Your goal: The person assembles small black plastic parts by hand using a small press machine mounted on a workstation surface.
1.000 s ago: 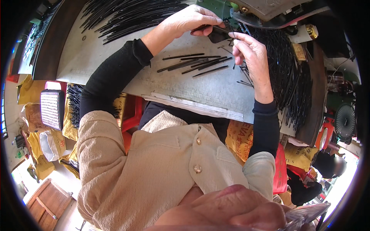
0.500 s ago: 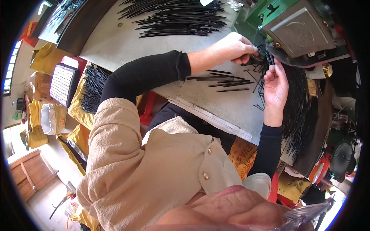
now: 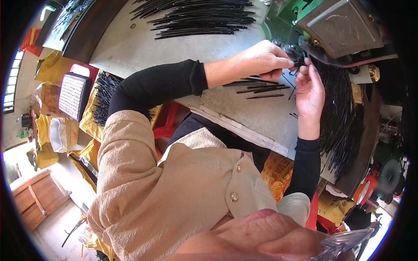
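Observation:
My left hand [image 3: 272, 61] reaches across the table from the left, thumb and fingers pinched together at a small black piece [image 3: 299, 64]. My right hand [image 3: 311, 89] comes up from below with its palm turned up and fingers curled. Its thumb and forefinger close on the other side of the same piece, just under the head of a green machine [image 3: 278, 21]. The fingers partly cover the piece, so its shape is unclear. Several thin black rods [image 3: 261, 89] lie loose below my left wrist.
A wide row of long black strips [image 3: 200, 19] lies at the table's far side. A dense heap of thin black strips [image 3: 337, 117] covers the right side. The machine's metal cover [image 3: 342, 30] overhangs my hands. A yellow sack [image 3: 89, 119] of black strips stands left.
Both hands have drawn slightly down from the machine, and their fingertips are closer together. The view has shifted a little. The strips on the table lie as before.

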Demonstrator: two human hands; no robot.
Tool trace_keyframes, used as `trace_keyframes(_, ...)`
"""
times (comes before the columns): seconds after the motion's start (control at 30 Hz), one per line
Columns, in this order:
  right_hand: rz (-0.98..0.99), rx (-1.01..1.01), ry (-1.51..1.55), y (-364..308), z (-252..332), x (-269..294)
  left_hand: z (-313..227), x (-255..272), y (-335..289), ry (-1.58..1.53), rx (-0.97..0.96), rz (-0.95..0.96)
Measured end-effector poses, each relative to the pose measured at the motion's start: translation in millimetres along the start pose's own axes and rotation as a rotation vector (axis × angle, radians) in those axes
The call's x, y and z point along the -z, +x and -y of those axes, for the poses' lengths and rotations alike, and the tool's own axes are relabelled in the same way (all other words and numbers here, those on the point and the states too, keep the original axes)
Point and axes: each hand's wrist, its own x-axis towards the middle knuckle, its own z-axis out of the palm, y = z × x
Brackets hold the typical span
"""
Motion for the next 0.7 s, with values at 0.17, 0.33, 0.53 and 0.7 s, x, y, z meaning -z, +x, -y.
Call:
trace_keyframes(0.17,-0.084,-0.023,-0.166,-11.8,6.0,-0.4,-4.4,-2.1,-6.1,0.389,-0.156,0.050)
trace_keyframes(0.33,-0.017,0.028,-0.094,-3.5,-5.0,-17.4,-14.0,69.9,-45.8,1.214,-0.236,-0.258)
trace_keyframes(0.53,-0.018,-0.027,0.042,-9.9,-1.2,-8.7,3.0,102.3,-45.8,1.465,-0.106,-0.239)
trace_keyframes(0.7,-0.036,0.008,0.014,-8.9,4.9,-5.6,8.8,102.0,-36.4,1.487,-0.136,-0.229)
